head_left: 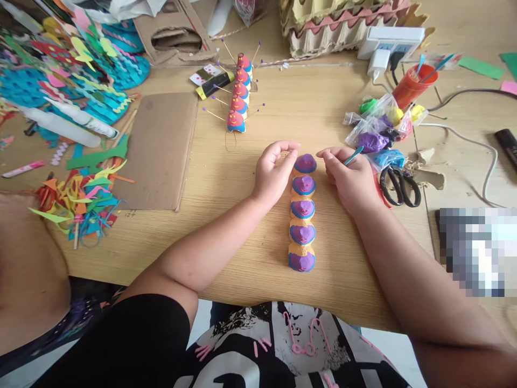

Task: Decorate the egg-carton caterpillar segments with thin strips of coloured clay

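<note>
A strip of egg-carton cups [304, 209] stands lengthwise before me, orange between the cups, each coated in purple with a blue rim and small red face details. My left hand [275, 168] is beside the far cup's left edge, fingers loosely curled, thumb and index tips slightly apart; I cannot tell whether the thumb touches the cup. On the other side, my right hand [349, 175] is closed around a small blue modelling-clay tool [354, 155], its handle sticking up past the thumb. The right fingertips point toward the same cup; anything tiny between them cannot be made out.
A similar red-and-blue strip [238, 97] with purple-tipped sticks stands farther back. Cardboard [157, 151] and paper scraps [89, 199] lie left. At right are bagged clay [374, 141], black scissors [399, 186], an orange cup [414, 86] and cables. Another person's arm [30, 258] rests at far left.
</note>
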Action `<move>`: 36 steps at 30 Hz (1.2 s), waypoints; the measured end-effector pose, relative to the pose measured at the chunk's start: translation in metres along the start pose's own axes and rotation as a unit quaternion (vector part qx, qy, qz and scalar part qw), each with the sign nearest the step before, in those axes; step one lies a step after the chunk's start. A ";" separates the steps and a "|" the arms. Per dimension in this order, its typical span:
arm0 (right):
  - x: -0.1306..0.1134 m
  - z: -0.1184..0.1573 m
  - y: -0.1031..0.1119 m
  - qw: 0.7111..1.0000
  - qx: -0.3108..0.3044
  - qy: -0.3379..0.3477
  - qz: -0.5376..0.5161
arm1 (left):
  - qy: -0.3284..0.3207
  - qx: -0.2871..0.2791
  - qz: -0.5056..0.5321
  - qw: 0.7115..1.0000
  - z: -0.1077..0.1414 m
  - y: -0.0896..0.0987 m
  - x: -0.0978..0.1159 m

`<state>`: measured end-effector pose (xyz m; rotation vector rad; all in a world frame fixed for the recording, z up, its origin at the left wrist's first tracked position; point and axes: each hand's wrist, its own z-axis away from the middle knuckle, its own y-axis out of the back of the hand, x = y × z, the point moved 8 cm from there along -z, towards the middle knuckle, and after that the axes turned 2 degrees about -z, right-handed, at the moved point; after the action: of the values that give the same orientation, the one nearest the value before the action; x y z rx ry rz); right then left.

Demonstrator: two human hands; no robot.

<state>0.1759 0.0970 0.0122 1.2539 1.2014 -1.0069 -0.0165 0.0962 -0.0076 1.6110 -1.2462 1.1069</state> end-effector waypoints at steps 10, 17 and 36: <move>0.001 0.002 -0.002 0.994 0.006 -0.052 -0.097 | -0.012 0.000 0.005 1.000 -0.001 0.000 -0.003; 0.002 0.002 -0.002 0.992 0.009 -0.065 -0.104 | -0.026 -0.003 -0.002 1.000 -0.002 0.000 -0.003; -0.001 0.002 -0.003 0.995 0.016 -0.041 -0.087 | -0.014 -0.003 0.001 1.000 -0.002 0.000 -0.004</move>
<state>0.1734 0.0944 0.0129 1.1359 1.2513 -1.1979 -0.0169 0.0994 -0.0104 1.6264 -1.2671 1.0851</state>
